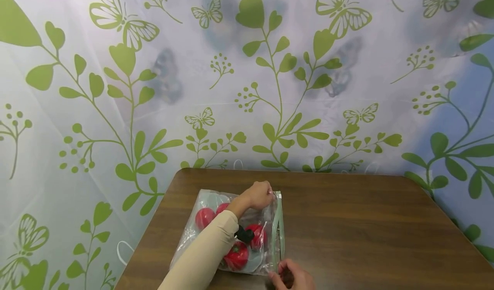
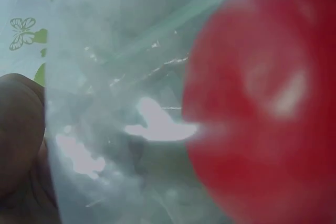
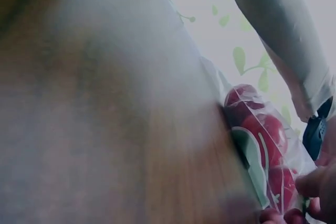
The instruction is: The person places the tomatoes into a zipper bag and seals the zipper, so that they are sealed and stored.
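Note:
A clear zip bag with a pale green zip strip lies on the table, holding several round red tomatoes, one showing a green stem top. My left hand reaches across the bag and grips its far corner, beside the white slider; its fingertips are partly hidden. At the near end of the strip, my right hand pinches the bag's edge between thumb and finger. Close up in the left wrist view, a red tomato shows through plastic. The right wrist view shows the tomatoes near my fingers.
The brown wooden table extends to the right of the bag. Behind it hangs a pale curtain with green leaves and butterflies. My left forearm, in a cream sleeve, covers part of the bag.

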The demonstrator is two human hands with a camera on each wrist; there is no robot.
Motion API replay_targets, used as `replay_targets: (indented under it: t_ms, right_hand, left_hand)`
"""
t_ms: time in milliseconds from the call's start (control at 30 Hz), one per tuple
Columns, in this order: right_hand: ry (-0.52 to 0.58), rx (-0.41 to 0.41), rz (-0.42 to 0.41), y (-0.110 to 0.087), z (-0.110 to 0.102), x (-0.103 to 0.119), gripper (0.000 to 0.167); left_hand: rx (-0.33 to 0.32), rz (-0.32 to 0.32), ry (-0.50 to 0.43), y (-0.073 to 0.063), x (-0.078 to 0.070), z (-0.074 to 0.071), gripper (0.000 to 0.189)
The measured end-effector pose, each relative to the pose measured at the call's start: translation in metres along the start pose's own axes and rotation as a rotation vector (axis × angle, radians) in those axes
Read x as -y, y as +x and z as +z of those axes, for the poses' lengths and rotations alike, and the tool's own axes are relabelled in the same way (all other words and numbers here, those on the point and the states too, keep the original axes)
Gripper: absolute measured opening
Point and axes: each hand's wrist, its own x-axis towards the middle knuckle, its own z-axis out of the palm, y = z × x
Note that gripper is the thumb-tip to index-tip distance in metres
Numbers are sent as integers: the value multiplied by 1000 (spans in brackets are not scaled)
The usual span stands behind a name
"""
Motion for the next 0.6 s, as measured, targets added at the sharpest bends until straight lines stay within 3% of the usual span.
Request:
replay_targets:
  t_ms: [133, 200, 300, 467, 600]
  right_hand:
    - [81, -117, 41, -5, 3, 2, 24]
    - [111, -162, 48, -5, 4, 3, 23]
    - [152, -205, 55, -4, 2, 4, 23]
    - [314, -233, 45, -2, -3, 4, 31]
    - [379, -299, -64, 2, -8, 1, 35]
  left_hand:
    - [-26, -28, -57, -6, -5, -9, 22]
    - [-26, -97, -102, -23, -29, -31, 17]
    - [-84, -134, -126, -32, -37, -37, 18]
    - [-146, -178, -194, -39, -37, -42, 17]
    - [-211, -201, -274, -42, -32, -43, 11]
